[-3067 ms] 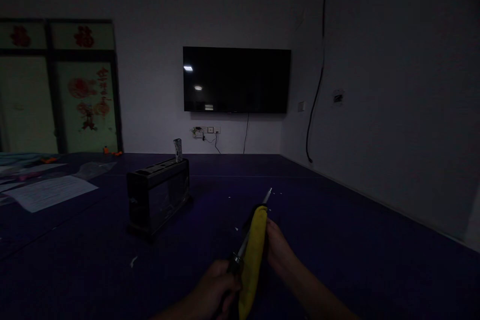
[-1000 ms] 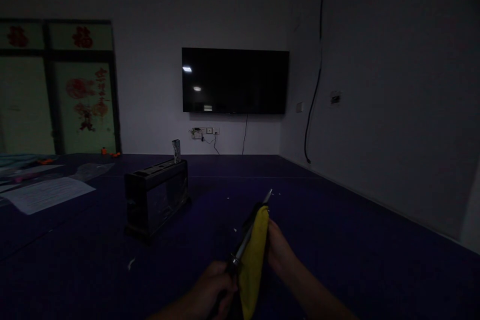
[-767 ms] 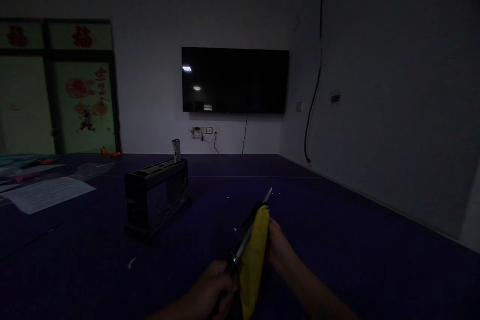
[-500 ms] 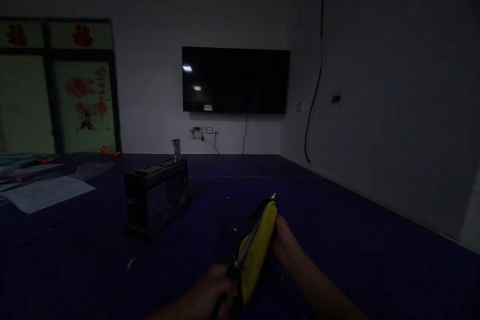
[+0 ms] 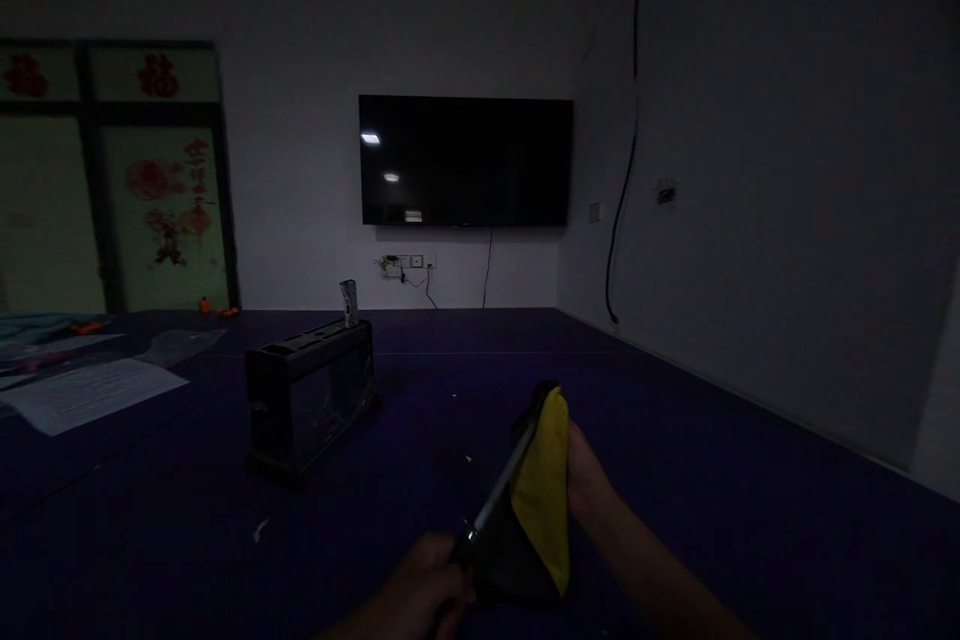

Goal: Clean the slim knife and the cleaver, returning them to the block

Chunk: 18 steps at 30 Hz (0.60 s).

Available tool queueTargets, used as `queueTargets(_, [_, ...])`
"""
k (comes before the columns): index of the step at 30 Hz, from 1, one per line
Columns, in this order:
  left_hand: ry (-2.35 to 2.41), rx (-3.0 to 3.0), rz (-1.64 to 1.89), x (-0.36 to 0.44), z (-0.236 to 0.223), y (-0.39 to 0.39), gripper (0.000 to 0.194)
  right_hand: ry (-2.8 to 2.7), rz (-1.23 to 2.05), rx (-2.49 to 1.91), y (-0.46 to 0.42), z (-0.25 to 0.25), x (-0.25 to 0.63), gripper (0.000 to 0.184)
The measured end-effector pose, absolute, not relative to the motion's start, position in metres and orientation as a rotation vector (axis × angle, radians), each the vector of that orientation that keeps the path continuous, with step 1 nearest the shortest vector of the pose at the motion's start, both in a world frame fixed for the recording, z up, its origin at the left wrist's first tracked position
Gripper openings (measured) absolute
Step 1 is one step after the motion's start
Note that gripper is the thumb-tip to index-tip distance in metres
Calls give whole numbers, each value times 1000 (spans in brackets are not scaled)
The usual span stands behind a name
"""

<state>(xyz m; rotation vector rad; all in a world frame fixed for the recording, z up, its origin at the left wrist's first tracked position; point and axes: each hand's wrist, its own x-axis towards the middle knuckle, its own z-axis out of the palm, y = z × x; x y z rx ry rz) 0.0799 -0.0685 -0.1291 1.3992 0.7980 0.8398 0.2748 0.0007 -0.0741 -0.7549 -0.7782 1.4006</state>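
In the dim room my left hand (image 5: 420,590) is closed round the dark handle of a knife (image 5: 496,495), whose thin metal blade points up and away to the right. My right hand (image 5: 586,475) is closed on a yellow cloth (image 5: 546,490) with a dark underside, folded over the far end of the blade so that the tip is hidden. Both hands hover low over the dark purple table (image 5: 712,510), right of a black knife block (image 5: 309,395).
One pale handle (image 5: 349,301) sticks up from the block's far end. White papers (image 5: 90,390) and plastic lie at the table's left. A wall-mounted TV (image 5: 465,160), a socket strip with cables and a decorated glass door (image 5: 150,190) stand beyond. Small white scraps dot the table.
My right hand has slid the yellow cloth along the blade toward the tip, which it now covers. The cloth has opened wider. The view shifted slightly right.
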Motion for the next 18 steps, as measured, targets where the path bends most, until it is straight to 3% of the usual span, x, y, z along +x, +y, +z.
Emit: queueTargets(18, [798,1339,878,81,-135,-67,12,-755,1577,-792,-8,-70,268,30])
